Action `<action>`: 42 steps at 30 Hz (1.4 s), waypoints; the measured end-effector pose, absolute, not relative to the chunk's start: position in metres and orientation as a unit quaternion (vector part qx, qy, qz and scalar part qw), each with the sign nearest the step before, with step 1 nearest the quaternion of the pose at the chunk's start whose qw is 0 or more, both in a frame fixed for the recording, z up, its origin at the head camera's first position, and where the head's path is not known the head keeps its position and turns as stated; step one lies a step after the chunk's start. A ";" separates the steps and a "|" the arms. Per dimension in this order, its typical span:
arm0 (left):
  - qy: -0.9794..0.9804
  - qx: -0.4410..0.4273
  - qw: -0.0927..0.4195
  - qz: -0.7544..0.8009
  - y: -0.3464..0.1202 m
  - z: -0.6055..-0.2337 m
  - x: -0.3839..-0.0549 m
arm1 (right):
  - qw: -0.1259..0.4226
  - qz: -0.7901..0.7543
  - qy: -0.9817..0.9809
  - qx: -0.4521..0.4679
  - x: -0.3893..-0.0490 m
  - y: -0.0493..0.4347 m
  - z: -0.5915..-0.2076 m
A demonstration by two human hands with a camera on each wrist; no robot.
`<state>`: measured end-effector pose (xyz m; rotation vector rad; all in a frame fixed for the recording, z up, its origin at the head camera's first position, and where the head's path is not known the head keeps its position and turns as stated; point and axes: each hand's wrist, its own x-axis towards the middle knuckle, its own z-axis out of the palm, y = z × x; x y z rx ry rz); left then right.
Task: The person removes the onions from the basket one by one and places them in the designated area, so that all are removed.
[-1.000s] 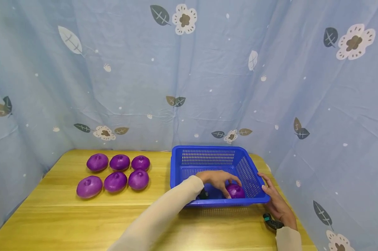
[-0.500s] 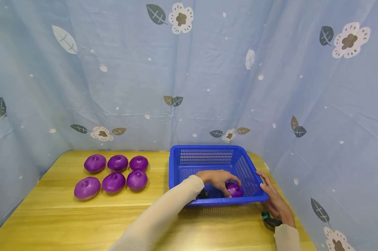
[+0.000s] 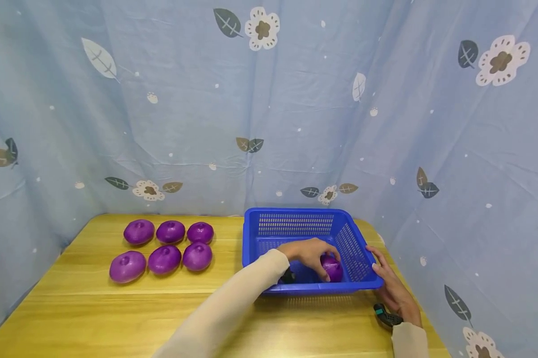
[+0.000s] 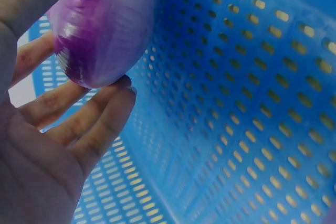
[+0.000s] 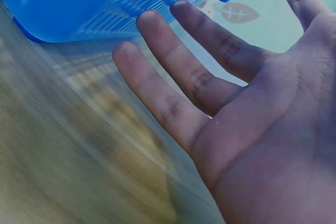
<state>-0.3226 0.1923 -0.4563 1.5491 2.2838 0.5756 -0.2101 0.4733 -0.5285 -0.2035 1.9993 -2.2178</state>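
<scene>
Inside the blue plastic basket (image 3: 295, 211), my left hand (image 3: 311, 252) grips a red onion (image 3: 332, 268) between thumb and fingers. The left wrist view shows this onion (image 4: 110, 30) up close beside the perforated basket wall, with the last fingers below it. My right hand (image 3: 391, 283) is at the basket's right end, its index finger and thumb touching the rim. Three fingers (image 5: 194, 80) of that hand stretch out straight and spread below the rim in the right wrist view. The thumb is out of that view.
Several red onions (image 3: 164, 259) lie in two rows at the left of the wooden table (image 3: 72, 313). A blue patterned curtain (image 3: 184, 99) hangs behind the table and along its sides. The basket stands near the back right corner.
The onion in my left hand has tilted and shifted slightly left and up, and the fingers have closed more around it. My right hand stays at the basket rim.
</scene>
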 end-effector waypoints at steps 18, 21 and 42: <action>0.814 0.511 0.092 0.259 0.157 -0.425 -0.332 | 0.084 -0.744 0.657 -0.081 -0.208 0.476 -0.531; 0.820 0.507 0.083 0.252 0.147 -0.421 -0.333 | 0.088 -0.749 0.652 -0.077 -0.208 0.474 -0.531; 0.836 0.475 0.027 0.274 0.062 -0.405 -0.332 | 0.075 -0.743 0.663 -0.060 -0.210 0.471 -0.528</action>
